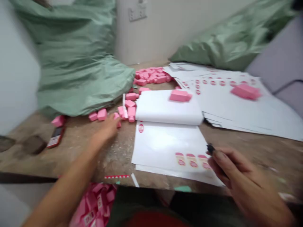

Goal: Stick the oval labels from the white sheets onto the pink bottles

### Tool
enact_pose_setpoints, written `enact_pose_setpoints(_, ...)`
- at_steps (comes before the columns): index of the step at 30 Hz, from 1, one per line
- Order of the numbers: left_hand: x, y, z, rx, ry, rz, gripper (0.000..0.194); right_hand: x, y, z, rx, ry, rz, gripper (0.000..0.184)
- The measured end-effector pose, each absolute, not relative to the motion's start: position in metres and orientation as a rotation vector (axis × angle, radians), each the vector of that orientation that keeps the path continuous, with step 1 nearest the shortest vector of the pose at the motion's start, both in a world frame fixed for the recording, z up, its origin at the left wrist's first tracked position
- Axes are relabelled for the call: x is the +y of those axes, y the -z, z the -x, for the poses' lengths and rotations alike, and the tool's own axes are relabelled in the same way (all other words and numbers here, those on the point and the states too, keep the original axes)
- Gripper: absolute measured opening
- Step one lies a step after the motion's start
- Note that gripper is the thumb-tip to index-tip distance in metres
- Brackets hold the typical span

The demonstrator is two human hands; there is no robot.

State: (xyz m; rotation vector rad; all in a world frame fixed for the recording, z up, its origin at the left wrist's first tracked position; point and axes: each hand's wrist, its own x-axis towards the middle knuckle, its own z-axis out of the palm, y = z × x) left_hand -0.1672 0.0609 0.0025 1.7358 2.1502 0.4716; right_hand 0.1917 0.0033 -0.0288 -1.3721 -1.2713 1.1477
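My left hand (110, 126) reaches to the small pink bottles on the left of the table. Its fingertips meet a pink bottle (117, 120), but motion blur hides whether they close around it. Between the thumb and fingers of my right hand (233, 168) is a small black piece (210, 148), too blurred to name. That hand hovers over the lower right corner of a label sheet (163, 142), near a short row of pink and cream stickers (191, 160). The sheet's upper part is folded back, and a pink bottle (180, 95) lies on the fold.
Behind lies a heap of pink bottles (151, 75). Label sheets (236, 110) spread to the right, with another bottle (246, 91) on them. A green sack (80, 63) stands at left beside a phone (56, 137). Labelled bottles (94, 205) fill a space below the table edge.
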Motion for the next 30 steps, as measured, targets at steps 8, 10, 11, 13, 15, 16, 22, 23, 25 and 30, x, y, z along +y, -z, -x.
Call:
enact_pose_setpoints(8,0.051,-0.016,0.178,2.107,-0.592,-1.738,0.043,0.005,0.023,-0.227,-1.573,-1.022,1.641,0.034)
enact_pose_setpoints(10,0.041,-0.019,0.167,1.974,-1.016,-1.427,0.045,0.004,0.028,-0.225,-1.707,-0.968,1.653,0.033)
enact_pose_setpoints(11,0.036,-0.019,0.158,1.816,-1.221,-1.207,0.041,0.004,0.029,-0.222,-1.777,-0.930,1.643,0.032)
enact_pose_setpoints(13,0.026,-0.017,0.136,1.438,-1.419,-0.832,0.032,0.007,0.032,-0.213,-1.896,-0.858,1.611,0.030)
enact_pose_setpoints(15,0.017,-0.015,0.111,1.165,-1.415,-0.626,0.033,0.011,0.035,-0.205,-2.001,-0.786,1.570,0.027)
enact_pose_setpoints(16,0.014,-0.013,0.098,1.087,-1.391,-0.553,0.037,0.013,0.037,-0.201,-2.049,-0.739,1.554,0.026)
enact_pose_setpoints(22,0.002,-0.001,0.035,0.992,-1.182,-0.279,0.067,0.018,0.046,-0.196,-2.215,-0.441,1.490,0.024)
enact_pose_setpoints(23,0.002,0.002,0.027,1.028,-1.155,-0.297,0.065,0.018,0.047,-0.196,-2.222,-0.413,1.480,0.023)
enact_pose_setpoints(25,0.002,0.008,0.015,1.118,-1.110,-0.349,0.054,0.018,0.047,-0.196,-2.228,-0.361,1.472,0.023)
enact_pose_setpoints(30,0.001,0.017,0.002,1.183,-1.083,-0.353,0.038,0.018,0.048,-0.193,-2.236,-0.299,1.469,0.021)
